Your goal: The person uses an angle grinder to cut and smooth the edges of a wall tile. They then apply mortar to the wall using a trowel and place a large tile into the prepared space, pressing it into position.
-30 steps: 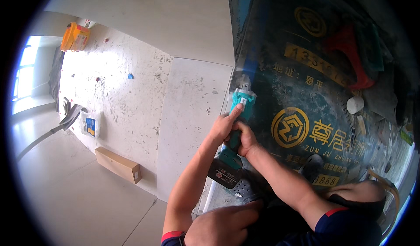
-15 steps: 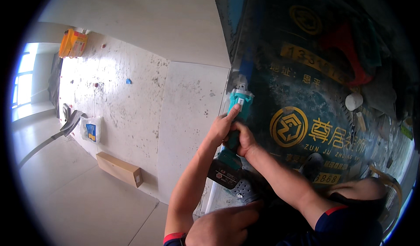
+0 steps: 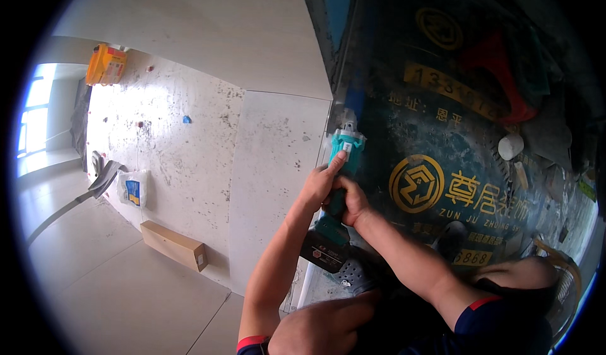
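Observation:
Both my hands are closed round a teal cordless power tool [image 3: 347, 150] that looks like an angle grinder. My left hand [image 3: 320, 181] grips the body from the left, its thumb lying forward along the top. Close behind it, my right hand [image 3: 352, 202] wraps the narrower grip from the right. A dark battery pack [image 3: 324, 251] sits at the tool's near end. The silver head points away from me, at the seam between the pale threshold slab [image 3: 278, 165] and a dark green printed floor sheet [image 3: 372, 147]. Dust blurs the tip, so its contact there is unclear.
A wall corner [image 3: 325, 90] stands just beyond the tool's left side. To the left lie a cardboard box [image 3: 170, 244], a white plastic bag [image 3: 134, 188] and an orange container [image 3: 106, 65]. A red-handled tool [image 3: 499, 77] and a white roll-like piece [image 3: 510, 147] lie right.
The tool and both hands keep nearly the same place and grip. The surroundings shift very slightly in the picture.

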{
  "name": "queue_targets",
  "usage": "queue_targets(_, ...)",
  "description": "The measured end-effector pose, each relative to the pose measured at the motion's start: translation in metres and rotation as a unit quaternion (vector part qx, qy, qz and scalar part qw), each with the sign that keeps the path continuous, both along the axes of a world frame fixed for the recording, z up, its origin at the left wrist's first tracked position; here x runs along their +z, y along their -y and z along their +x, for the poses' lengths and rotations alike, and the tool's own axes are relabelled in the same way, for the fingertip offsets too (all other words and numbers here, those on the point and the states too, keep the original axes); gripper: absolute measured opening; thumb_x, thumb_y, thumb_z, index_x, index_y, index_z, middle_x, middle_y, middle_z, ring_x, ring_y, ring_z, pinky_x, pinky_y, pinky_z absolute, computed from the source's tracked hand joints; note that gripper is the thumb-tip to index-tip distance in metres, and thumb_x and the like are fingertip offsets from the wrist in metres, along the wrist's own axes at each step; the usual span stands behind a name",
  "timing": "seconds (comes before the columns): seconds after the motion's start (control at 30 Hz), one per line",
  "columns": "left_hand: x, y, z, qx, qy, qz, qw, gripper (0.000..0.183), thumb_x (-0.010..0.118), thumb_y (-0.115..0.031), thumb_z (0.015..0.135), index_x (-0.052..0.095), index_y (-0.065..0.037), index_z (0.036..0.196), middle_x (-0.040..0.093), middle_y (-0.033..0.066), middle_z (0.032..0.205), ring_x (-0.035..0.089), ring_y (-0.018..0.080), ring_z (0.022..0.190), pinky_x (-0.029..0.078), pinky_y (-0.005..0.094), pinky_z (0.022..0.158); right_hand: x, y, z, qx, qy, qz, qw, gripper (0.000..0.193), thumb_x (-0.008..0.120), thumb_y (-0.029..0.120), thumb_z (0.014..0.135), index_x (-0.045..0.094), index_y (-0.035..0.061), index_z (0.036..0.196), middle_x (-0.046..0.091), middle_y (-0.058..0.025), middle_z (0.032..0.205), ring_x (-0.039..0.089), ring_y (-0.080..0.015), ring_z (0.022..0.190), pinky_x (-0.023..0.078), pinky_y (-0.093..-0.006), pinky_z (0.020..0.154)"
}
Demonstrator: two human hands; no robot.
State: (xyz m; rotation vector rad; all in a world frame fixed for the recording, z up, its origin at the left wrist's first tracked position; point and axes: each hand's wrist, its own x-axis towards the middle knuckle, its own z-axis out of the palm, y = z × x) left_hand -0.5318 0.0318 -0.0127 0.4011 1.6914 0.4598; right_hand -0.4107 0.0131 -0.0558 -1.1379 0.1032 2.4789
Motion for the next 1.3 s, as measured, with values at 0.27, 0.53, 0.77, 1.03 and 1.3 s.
queue_targets(0.27,0.004,-0.0015,-0.0026,-0.016,0.002,-0.007,1.0,0.085,0.056,-0.081,0.085,0.07,0.002,0.099,0.057,0.0077,0.067,0.051,0.0156,0.047,0.038,0.0323,0.043,0.0013,-0.0012,0.0003,0.005,-0.009,0.002,1.0,0.024,0.057,0.03,0.087,0.064,0.0077,0.084,0.063,-0.0092,0.073,0.062,-0.0237,0.066,0.052,-0.0369,0.064)
queue_targets(0.53,0.0001,-0.0026,-0.0023,-0.016,0.0,-0.012,1.0,0.088,0.056,-0.083,0.083,0.068,0.002,0.101,0.058,0.0079,0.07,0.051,0.0157,0.048,0.038,0.0323,0.044,-0.0066,-0.0006,0.0016,0.009,-0.023,0.004,1.0,0.025,0.058,0.032,0.088,0.064,0.0082,0.09,0.064,-0.0086,0.075,0.063,-0.023,0.067,0.053,-0.0372,0.065)
queue_targets(0.77,0.0051,-0.0045,-0.0025,-0.02,0.002,-0.004,1.0,0.088,0.055,-0.083,0.083,0.069,0.002,0.102,0.058,0.0081,0.071,0.051,0.0157,0.05,0.039,0.0325,0.044,-0.0072,-0.0015,0.0017,0.01,-0.023,0.007,1.0,0.025,0.058,0.034,0.089,0.064,0.0093,0.09,0.064,-0.0077,0.075,0.063,-0.0219,0.067,0.053,-0.0361,0.064)
queue_targets(1.03,-0.0001,-0.0028,-0.0021,-0.011,0.001,-0.011,1.0,0.089,0.055,-0.083,0.083,0.069,0.003,0.099,0.058,0.0079,0.072,0.05,0.0163,0.051,0.038,0.0323,0.044,-0.0055,-0.0023,0.0018,0.009,-0.016,0.014,1.0,0.025,0.058,0.034,0.09,0.064,0.0098,0.089,0.063,-0.0076,0.074,0.063,-0.0225,0.066,0.053,-0.0371,0.065)
queue_targets(1.3,0.0031,-0.0048,-0.0012,-0.01,0.0,-0.01,1.0,0.084,0.056,-0.081,0.084,0.069,0.001,0.095,0.056,0.0053,0.07,0.048,0.0142,0.05,0.035,0.0308,0.043,-0.0027,-0.0039,0.0016,0.006,-0.011,0.007,1.0,0.026,0.057,0.034,0.09,0.064,0.0095,0.088,0.064,-0.0079,0.074,0.063,-0.0225,0.066,0.053,-0.0372,0.064)
